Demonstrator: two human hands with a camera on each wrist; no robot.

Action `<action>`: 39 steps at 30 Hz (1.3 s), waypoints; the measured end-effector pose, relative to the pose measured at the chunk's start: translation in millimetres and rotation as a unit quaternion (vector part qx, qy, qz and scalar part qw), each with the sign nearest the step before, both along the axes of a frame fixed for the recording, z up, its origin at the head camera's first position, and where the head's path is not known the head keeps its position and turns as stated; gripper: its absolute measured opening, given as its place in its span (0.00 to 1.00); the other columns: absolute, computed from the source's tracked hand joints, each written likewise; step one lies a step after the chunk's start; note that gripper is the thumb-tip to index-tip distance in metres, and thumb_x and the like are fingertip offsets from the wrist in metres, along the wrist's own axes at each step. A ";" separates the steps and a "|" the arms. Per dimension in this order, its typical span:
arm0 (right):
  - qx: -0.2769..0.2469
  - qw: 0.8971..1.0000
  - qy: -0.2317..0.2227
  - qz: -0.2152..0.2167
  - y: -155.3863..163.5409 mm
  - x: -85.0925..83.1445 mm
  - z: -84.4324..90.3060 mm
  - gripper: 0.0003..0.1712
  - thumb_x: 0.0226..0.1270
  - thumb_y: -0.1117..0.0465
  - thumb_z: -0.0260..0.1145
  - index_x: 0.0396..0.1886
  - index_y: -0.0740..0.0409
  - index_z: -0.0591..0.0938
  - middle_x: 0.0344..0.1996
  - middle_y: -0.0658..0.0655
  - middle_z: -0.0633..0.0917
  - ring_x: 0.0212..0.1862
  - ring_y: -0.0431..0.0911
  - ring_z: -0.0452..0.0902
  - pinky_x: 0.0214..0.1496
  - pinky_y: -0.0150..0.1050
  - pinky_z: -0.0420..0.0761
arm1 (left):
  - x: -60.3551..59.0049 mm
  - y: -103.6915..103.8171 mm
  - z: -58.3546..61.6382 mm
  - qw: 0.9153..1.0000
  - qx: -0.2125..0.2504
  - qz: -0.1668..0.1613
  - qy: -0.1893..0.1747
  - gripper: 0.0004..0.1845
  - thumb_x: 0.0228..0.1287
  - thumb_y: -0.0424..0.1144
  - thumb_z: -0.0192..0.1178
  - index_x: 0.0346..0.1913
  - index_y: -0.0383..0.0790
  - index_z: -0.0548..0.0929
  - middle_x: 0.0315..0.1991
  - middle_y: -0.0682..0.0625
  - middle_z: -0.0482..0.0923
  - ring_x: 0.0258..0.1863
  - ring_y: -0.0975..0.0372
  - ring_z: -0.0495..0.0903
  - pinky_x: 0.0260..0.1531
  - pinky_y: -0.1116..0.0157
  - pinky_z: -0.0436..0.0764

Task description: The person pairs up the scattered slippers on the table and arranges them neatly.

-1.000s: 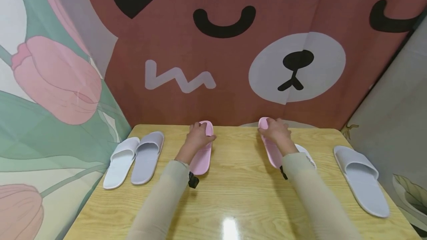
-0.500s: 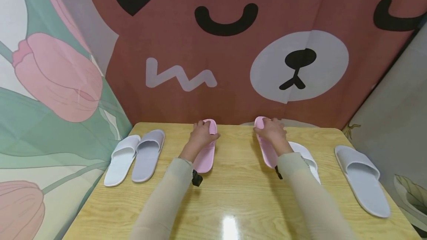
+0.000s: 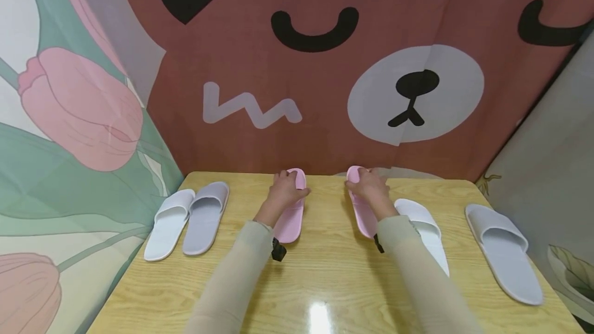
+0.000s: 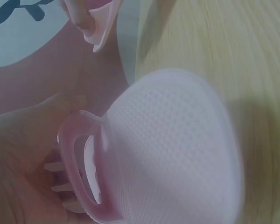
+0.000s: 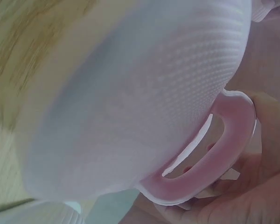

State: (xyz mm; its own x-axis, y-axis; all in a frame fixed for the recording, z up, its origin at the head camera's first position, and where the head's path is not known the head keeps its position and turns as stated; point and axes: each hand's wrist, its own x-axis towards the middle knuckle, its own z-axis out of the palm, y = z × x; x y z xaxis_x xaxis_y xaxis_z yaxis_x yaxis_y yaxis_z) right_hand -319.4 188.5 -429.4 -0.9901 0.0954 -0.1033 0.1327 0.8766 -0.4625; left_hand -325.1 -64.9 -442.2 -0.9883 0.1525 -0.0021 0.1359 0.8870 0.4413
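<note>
My left hand (image 3: pixel 283 192) grips a pink slipper (image 3: pixel 291 223) over its toe strap, near the far edge of the table. The slipper's textured footbed (image 4: pixel 172 140) fills much of the left wrist view, with the thumb and fingers around the strap. Across a short gap, my right hand (image 3: pixel 371 188) holds a second pink slipper (image 3: pixel 363 215) the same way. In the right wrist view its strap (image 5: pixel 233 135) lies inside my curled fingers. Both toes point to the back wall. The hands cover part of each strap.
A white slipper (image 3: pixel 431 244) lies right of my right hand, partly under the sleeve. Farther right is a grey slipper (image 3: pixel 510 264). A white slipper (image 3: pixel 167 236) and a grey slipper (image 3: pixel 202 228) lie side by side on the left of the wooden table (image 3: pixel 334 267). A bear-print curtain (image 3: pixel 320 86) hangs behind.
Both hands have brought the pink slippers closer together, the left one moving right and the right one moving left. More of the white slipper beside my right arm now shows.
</note>
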 end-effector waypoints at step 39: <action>-0.029 0.999 -0.004 -0.014 -32.0 -1.5 -19.2 0.43 0.69 0.40 0.62 0.76 0.58 0.66 0.70 0.73 0.63 0.68 0.73 0.59 0.65 0.72 0.61 | -1.0 24.8 -13.4 1.000 0.015 -0.004 -0.011 0.45 0.61 0.61 0.68 0.73 0.37 0.69 0.71 0.37 0.64 0.69 0.45 0.63 0.61 0.41 0.72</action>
